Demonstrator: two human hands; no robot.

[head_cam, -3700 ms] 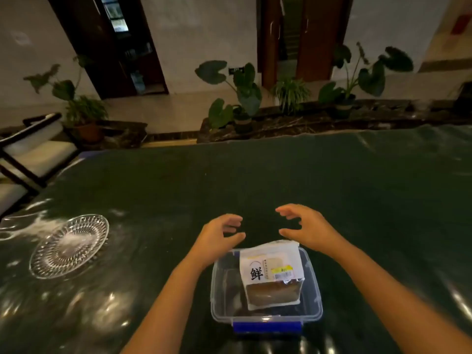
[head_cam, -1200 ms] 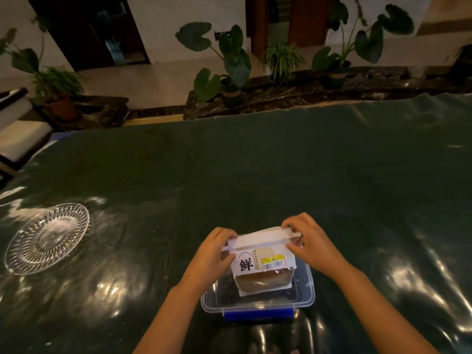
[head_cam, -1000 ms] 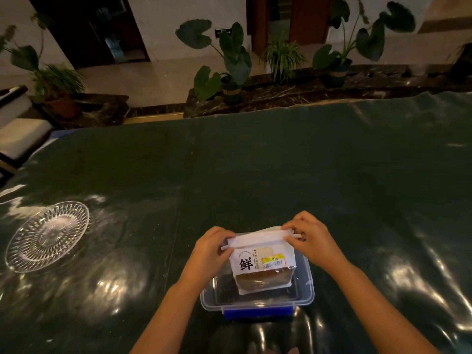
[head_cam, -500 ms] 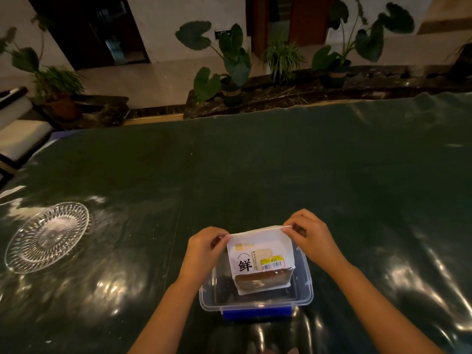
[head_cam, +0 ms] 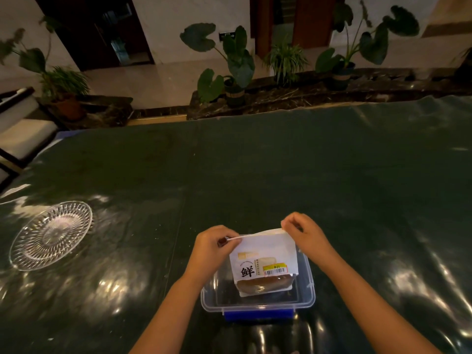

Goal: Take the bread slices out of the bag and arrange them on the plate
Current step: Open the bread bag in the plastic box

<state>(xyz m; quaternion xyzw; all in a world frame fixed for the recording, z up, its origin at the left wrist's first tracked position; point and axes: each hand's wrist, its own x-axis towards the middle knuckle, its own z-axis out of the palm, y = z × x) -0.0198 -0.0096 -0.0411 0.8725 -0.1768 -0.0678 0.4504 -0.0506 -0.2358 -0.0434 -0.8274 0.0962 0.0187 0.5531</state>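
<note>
Both hands pinch the white paper bread bag [head_cam: 263, 261] upright in the clear plastic tub [head_cam: 258, 301]: left hand [head_cam: 213, 247] at 9 o'clock, right hand [head_cam: 304, 235] at 3. The patterned glass plate [head_cam: 51, 235] lies well apart on the dark surface [head_cam: 281, 175], toward 9 o'clock, nearer the left hand.

Dim room: dark green table cover [head_cam: 281, 159], potted plants [head_cam: 237, 62] along a pale wall [head_cam: 184, 11], glossy floor [head_cam: 143, 85].

bread slices [head_cam: 264, 283] mostly hidden behind the white bag [head_cam: 263, 254] front, count unclear, small label print too fine to read, left hand [head_cam: 212, 247] fingertips tucked behind the bag's top edge, both forearms cut off by the bottom edge
</note>
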